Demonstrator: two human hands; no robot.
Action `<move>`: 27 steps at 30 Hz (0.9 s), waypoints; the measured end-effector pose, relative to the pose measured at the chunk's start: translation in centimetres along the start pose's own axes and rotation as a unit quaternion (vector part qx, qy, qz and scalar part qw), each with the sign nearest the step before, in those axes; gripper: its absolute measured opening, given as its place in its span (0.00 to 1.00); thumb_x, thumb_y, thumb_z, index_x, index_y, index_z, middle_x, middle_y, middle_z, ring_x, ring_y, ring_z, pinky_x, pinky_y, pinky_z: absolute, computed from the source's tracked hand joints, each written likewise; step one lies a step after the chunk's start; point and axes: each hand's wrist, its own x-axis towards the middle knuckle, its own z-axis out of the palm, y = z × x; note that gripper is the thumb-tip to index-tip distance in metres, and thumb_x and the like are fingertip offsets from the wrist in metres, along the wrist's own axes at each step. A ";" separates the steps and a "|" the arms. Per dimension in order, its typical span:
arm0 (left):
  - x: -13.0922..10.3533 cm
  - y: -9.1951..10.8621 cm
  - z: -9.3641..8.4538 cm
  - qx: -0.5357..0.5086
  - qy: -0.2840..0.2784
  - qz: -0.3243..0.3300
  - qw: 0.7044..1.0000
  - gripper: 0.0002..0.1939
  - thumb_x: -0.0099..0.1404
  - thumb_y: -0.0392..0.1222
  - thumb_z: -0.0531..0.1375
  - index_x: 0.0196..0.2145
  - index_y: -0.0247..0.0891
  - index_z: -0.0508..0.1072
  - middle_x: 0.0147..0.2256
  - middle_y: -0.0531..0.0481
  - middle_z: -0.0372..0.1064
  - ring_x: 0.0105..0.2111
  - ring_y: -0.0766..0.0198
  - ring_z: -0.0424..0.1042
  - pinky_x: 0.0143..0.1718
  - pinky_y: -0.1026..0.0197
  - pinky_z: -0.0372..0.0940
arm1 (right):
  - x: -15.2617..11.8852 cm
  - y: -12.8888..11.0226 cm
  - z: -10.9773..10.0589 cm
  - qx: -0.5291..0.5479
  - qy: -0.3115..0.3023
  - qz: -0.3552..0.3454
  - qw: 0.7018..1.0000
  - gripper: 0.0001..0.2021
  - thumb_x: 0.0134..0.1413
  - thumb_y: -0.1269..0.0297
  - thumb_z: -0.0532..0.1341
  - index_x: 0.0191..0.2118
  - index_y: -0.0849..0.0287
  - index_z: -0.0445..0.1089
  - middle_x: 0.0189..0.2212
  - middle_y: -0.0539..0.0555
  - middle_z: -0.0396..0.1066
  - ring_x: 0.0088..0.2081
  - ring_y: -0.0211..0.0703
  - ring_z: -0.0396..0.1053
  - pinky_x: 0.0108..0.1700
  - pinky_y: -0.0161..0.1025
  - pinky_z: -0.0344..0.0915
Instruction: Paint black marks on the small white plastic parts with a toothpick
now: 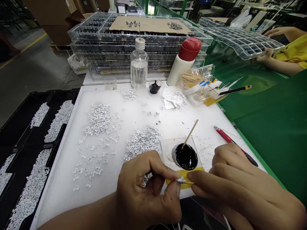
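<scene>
My left hand [148, 188] pinches a small white part [180, 180] between thumb and forefinger. From the right, my right hand [240, 185] grips a toothpick [188, 182], its tip at the part. Dark marks show on the part. Just beyond my fingers, a small cup of black paint [187, 157] stands on a clear plastic tray [165, 145], with a wooden stick [191, 132] leaning in it. Yellow tape [192, 175] covers the tray's near edge. Close to my left hand lies a heap of white parts [144, 140].
More white parts [99, 116] lie on the white board [69, 153]. Behind stand a clear bottle [139, 67], a red-capped flask [182, 62] and stacked trays [96, 48]. A red cutter knife [225, 135] lies right. Another person's hands [265, 56] hold a clear tray [242, 40].
</scene>
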 end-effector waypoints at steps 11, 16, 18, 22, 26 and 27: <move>0.0 -0.1 0.1 -0.007 -0.004 -0.006 1.000 0.08 0.54 0.30 0.60 0.28 0.42 0.70 0.18 0.63 0.59 0.13 0.77 0.56 0.15 0.75 0.52 | 0.2 0.0 -0.1 -0.013 0.000 -0.013 1.000 0.12 0.72 0.77 0.51 0.48 0.58 0.69 0.24 0.47 0.62 0.28 0.41 0.58 0.36 0.44 0.54; 0.1 0.0 0.2 -0.001 0.000 -0.005 1.000 0.07 0.54 0.30 0.60 0.28 0.42 0.69 0.18 0.63 0.59 0.13 0.77 0.56 0.15 0.75 0.52 | 0.2 -0.2 0.4 -0.009 0.022 -0.001 1.000 0.11 0.72 0.76 0.51 0.46 0.58 0.69 0.23 0.47 0.62 0.28 0.41 0.58 0.37 0.45 0.54; 0.2 0.1 0.1 -0.001 -0.007 -0.008 1.000 0.08 0.53 0.29 0.60 0.28 0.42 0.70 0.17 0.63 0.59 0.13 0.78 0.56 0.16 0.75 0.53 | 0.3 -0.2 0.4 -0.010 0.027 -0.005 1.000 0.12 0.71 0.77 0.51 0.46 0.58 0.69 0.23 0.47 0.62 0.28 0.41 0.57 0.36 0.45 0.54; 0.5 0.4 -0.2 -0.007 -0.022 -0.013 1.000 0.08 0.53 0.29 0.60 0.27 0.41 0.70 0.17 0.63 0.59 0.13 0.78 0.57 0.16 0.76 0.53 | 0.3 -0.1 0.1 -0.017 0.014 -0.009 1.000 0.12 0.72 0.77 0.50 0.46 0.58 0.69 0.24 0.47 0.61 0.28 0.40 0.56 0.36 0.44 0.53; 0.7 0.4 -0.5 -0.012 -0.043 -0.021 0.999 0.09 0.52 0.28 0.61 0.28 0.42 0.70 0.18 0.63 0.60 0.13 0.77 0.58 0.16 0.75 0.54 | 0.2 0.2 -0.1 -0.016 -0.002 -0.018 1.000 0.13 0.71 0.79 0.50 0.48 0.57 0.69 0.24 0.48 0.62 0.28 0.41 0.57 0.35 0.44 0.54; 0.7 0.3 -0.5 -0.014 -0.045 -0.022 0.999 0.09 0.52 0.28 0.61 0.28 0.41 0.70 0.18 0.64 0.60 0.13 0.77 0.58 0.16 0.75 0.55 | 0.1 0.2 0.0 -0.012 0.007 -0.017 1.000 0.14 0.70 0.79 0.51 0.48 0.57 0.69 0.24 0.48 0.62 0.28 0.41 0.58 0.35 0.44 0.54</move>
